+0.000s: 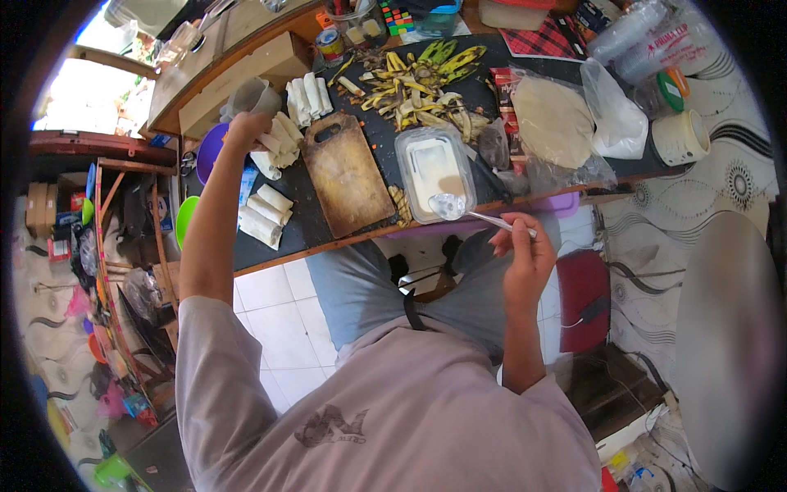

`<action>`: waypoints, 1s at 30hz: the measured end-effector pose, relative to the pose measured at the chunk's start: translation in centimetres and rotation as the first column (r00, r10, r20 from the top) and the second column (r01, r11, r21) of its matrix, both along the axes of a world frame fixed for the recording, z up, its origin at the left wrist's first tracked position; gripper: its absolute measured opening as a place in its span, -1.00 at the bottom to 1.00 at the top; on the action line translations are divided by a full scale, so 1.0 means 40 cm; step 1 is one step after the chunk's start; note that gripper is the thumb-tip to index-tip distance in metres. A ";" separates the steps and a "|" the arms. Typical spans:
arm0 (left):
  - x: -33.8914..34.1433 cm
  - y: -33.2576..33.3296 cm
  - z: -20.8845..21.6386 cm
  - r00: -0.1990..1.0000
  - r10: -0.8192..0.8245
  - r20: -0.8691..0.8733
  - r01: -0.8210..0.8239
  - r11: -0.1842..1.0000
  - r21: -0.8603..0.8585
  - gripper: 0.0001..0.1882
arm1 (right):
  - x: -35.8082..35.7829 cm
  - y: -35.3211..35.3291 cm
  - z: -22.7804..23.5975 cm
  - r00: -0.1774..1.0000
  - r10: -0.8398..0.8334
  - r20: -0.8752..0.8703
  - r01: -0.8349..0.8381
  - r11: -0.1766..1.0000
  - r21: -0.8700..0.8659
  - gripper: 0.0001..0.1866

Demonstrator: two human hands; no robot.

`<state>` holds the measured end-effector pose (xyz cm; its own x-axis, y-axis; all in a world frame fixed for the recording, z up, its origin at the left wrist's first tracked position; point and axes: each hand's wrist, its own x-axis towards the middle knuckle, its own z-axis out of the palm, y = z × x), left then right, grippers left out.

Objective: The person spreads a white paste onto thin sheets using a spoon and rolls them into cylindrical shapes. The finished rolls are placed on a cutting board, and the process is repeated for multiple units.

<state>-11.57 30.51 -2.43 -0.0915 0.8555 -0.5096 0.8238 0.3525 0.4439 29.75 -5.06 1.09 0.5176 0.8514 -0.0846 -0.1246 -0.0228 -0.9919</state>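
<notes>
On table: left hand (246, 128) grips one roll (270, 146) | right hand (525, 246) holds one spoon (459, 209)

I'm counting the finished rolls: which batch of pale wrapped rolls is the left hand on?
The left hand rests on the middle pile of pale rolls, beside the wooden cutting board's handle, not the far row or near-edge pile.

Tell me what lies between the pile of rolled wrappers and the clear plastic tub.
Head view: a worn wooden cutting board lies between the rolls and the tub.

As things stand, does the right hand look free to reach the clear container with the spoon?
Probably yes: the right hand holds the spoon at the clear container's near edge, with nothing between.
</notes>
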 end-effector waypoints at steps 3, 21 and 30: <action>-0.013 0.018 -0.022 0.973 -0.153 -0.175 0.163 0.986 0.047 -0.79 | 0.003 -0.002 0.007 1.000 -0.015 -0.022 0.015 1.000 -0.011 -0.76; 0.092 -0.107 0.141 0.841 -0.045 -0.540 0.201 0.952 0.233 -0.55 | -0.016 0.000 0.002 1.000 0.019 -0.001 -0.019 1.000 0.004 -0.79; 0.142 -0.191 0.116 0.766 -0.350 -0.540 0.591 0.716 0.373 -0.55 | -0.034 0.006 0.006 1.000 0.006 0.005 -0.006 0.999 -0.047 -0.78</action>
